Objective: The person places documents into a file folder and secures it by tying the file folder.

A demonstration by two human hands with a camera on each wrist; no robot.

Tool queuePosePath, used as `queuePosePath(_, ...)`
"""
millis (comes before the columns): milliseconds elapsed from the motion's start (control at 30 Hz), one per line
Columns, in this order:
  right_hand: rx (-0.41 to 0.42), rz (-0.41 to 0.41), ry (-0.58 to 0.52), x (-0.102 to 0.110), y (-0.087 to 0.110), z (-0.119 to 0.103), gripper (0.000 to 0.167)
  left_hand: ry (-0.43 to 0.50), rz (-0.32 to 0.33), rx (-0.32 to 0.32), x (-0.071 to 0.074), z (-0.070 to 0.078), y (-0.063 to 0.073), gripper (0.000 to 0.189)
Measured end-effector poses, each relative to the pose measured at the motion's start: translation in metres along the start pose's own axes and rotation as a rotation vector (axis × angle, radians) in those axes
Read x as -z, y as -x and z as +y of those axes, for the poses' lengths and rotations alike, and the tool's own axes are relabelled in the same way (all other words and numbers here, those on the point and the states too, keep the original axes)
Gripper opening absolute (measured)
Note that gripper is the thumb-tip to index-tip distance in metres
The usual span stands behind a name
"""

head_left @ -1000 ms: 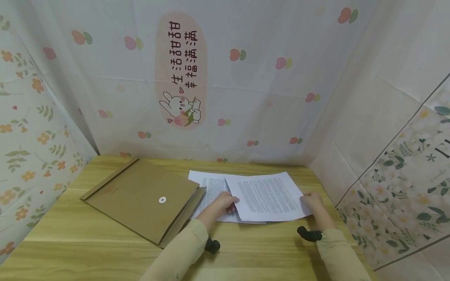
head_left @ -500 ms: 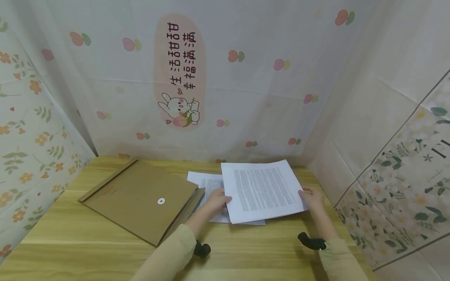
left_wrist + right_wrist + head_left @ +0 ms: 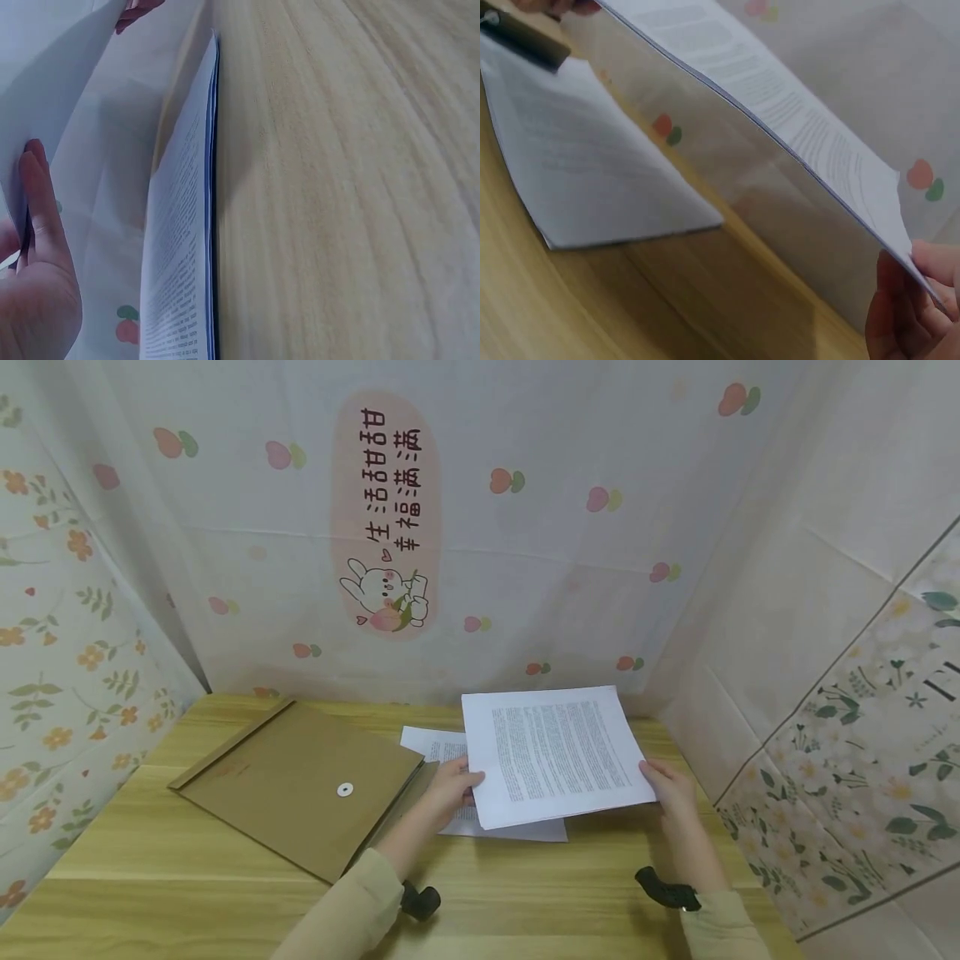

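Between both hands, a thin stack of printed paper sheets (image 3: pixel 558 752) is held up off the table, tilted. The left hand (image 3: pixel 453 785) pinches its left edge, thumb on top and fingers beneath. At the opposite edge the right hand (image 3: pixel 670 785) grips the sheets near the lower corner. In the right wrist view, the held sheets (image 3: pixel 802 127) bow slightly between the hands. Another stack of printed papers (image 3: pixel 180 225) lies flat on the table below, partly covered in the head view. Its left part reaches the open flap of a brown document envelope (image 3: pixel 300 785).
The envelope lies slanted on the left of the wooden table (image 3: pixel 540 902), with a white round button (image 3: pixel 345 789) on it. A patterned cloth (image 3: pixel 540 560) hangs behind the table. More cloth hangs at both sides.
Both hands have lifted the upper stack off the lower papers. It has moved up and slightly left, uncovering some table on the right. The envelope has stayed in place.
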State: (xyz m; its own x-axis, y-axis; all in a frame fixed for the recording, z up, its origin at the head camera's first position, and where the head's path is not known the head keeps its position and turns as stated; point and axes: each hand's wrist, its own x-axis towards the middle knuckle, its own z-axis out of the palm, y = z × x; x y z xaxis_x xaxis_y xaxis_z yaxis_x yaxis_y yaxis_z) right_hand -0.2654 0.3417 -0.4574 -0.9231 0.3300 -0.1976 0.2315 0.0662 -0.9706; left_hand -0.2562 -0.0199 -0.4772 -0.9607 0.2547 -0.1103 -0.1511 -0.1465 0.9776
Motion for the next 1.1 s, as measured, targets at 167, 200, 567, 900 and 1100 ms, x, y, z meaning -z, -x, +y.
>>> queuePosePath(167,-0.105,-0.099,-0.434,-0.008,0.016,-0.009,0.015,0.051,0.022,-0.011,0.0,0.001,0.005,0.037)
queuePosePath(200,-0.127,-0.114,-0.505,-0.011,0.019,-0.01,0.008,0.06,0.025,-0.012,0.0,0.001,0.005,0.037)
queuePosePath(567,-0.054,-0.158,-0.432,-0.071,0.057,-0.004,0.024,0.142,-0.009,-0.038,-0.016,0.001,0.015,0.037)
queuePosePath(900,0.085,-0.199,-0.184,-0.102,0.084,-0.004,0.038,0.154,-0.045,-0.07,-0.01,0.0,0.022,0.043)
queuePosePath(1100,0.125,-0.254,-0.139,-0.094,0.081,-0.002,0.036,0.166,-0.016,-0.068,0.002,-0.003,0.022,0.043)
